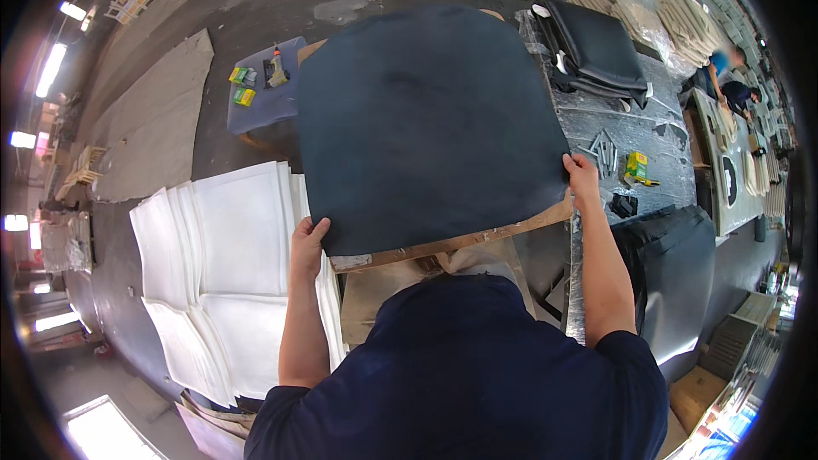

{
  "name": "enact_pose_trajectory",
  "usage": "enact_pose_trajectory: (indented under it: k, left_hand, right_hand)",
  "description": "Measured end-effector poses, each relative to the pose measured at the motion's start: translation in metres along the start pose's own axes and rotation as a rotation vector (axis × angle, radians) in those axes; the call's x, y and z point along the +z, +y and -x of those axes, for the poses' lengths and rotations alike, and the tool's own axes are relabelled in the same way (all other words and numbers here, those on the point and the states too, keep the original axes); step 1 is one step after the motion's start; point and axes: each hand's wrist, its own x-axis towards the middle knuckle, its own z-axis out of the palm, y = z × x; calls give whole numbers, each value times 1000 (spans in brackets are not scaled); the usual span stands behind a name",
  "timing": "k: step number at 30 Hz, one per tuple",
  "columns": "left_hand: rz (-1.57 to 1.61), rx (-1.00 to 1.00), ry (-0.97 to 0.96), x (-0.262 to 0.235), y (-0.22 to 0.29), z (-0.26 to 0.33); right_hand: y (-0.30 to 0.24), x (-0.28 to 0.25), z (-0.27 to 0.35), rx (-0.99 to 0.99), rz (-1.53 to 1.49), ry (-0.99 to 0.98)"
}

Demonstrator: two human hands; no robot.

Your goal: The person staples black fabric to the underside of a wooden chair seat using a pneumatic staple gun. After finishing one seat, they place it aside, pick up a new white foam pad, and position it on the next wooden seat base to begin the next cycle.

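A large black leather-like sheet (430, 132), rounded along its far edge, lies spread before me over a board whose brown edge (460, 241) shows along the near side. My left hand (308, 243) is closed on the sheet's near left corner, the thumb on top. At the near right corner my right hand (582, 177) pinches the sheet between thumb and fingers. The surface under most of the sheet is hidden.
White padding sheets (243, 230) are stacked at left. Beyond them, a stool (277, 106) bears a staple gun (276, 70) and small boxes. On the right, a plastic-covered table (588, 119) holds folded black covers (596, 47), metal strips (604, 155) and a yellow-green box (636, 166). People work far right.
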Motion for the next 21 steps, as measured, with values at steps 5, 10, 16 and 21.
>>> enact_pose_trajectory:
  k: [5, 10, 16, 21]
  left_hand:
    - [0, -23, 12, 13, -1, 4]
    - [60, 6, 2, 14, -7, 8]
    - [91, 15, 9, 17, -3, 8]
    - [100, 14, 15, 14, 2, 11]
  right_hand:
    - [6, -4, -19, -68, -13, 41]
    - [0, 1, -27, -93, 113, 69]
    - [-3, -2, -27, -39, 66, -13]
    - [1, 5, -22, 1, 58, -20]
